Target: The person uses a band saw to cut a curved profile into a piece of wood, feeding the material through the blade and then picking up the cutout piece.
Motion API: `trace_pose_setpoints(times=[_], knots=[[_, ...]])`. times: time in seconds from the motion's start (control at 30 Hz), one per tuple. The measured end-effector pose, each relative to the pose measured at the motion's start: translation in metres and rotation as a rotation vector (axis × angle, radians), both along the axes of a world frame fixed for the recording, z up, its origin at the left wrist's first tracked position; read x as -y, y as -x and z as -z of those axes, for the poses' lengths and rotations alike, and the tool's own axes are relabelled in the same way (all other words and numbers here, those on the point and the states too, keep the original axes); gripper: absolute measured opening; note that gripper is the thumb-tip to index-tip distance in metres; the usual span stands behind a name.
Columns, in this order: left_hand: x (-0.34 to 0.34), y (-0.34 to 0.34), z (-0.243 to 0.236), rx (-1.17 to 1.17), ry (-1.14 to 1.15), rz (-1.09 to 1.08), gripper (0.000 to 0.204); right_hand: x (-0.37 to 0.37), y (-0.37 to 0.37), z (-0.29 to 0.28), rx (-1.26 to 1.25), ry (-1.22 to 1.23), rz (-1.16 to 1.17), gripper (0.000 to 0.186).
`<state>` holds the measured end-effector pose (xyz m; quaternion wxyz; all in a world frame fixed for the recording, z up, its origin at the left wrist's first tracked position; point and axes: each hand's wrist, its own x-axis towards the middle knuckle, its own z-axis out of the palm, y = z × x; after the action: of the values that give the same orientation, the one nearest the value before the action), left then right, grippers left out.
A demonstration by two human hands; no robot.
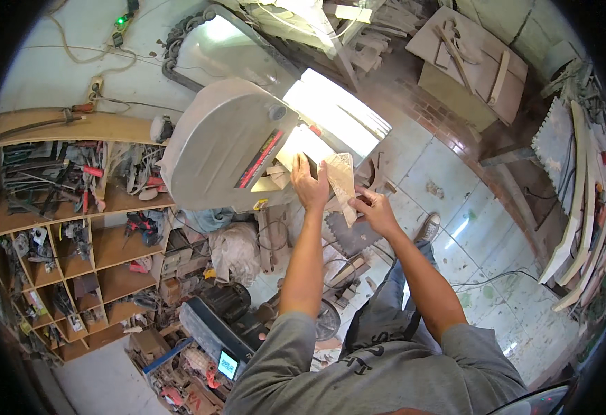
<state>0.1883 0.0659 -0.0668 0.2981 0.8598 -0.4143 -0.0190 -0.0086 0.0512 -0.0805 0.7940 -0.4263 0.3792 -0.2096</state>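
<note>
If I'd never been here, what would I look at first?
Probably the big, rounded grey machine cover, upper middle, with a dazzling white rectangular panel to its right. Just below that panel, the bare right hand grips a pale, pointed wooden piece, the bare left hand close by. On the left, tools crowd a brown wooden shelf.

Both bare forearms reach up from grey short sleeves, the left one nearly straight with the left hand (309, 187) laid out, fingers extended forward and thumb apart, while the right forearm slants inward and the right hand (375, 209) bends its fingers in a pinch.
</note>
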Motion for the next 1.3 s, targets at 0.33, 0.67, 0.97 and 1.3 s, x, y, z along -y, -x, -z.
trace_pose_setpoints(times=[0.33,0.67,0.97,1.3], knots=[[-0.0019,-0.0023,0.0001,-0.002,0.006,-0.005,0.070,0.0005,-0.0013,-0.0047,-0.004,0.006,-0.006,0.057],[-0.0005,0.0005,-0.0024,-0.025,0.003,-0.007,0.070,0.0016,-0.0025,-0.0019,-0.007,0.020,-0.015,0.061],[-0.0014,-0.0021,-0.0005,-0.009,-0.007,-0.007,0.069,0.0008,-0.0064,-0.0052,-0.003,0.021,-0.002,0.060],[0.0001,0.0008,-0.0027,-0.029,-0.015,-0.007,0.067,0.0017,-0.0060,-0.0033,-0.029,0.032,-0.024,0.054]])
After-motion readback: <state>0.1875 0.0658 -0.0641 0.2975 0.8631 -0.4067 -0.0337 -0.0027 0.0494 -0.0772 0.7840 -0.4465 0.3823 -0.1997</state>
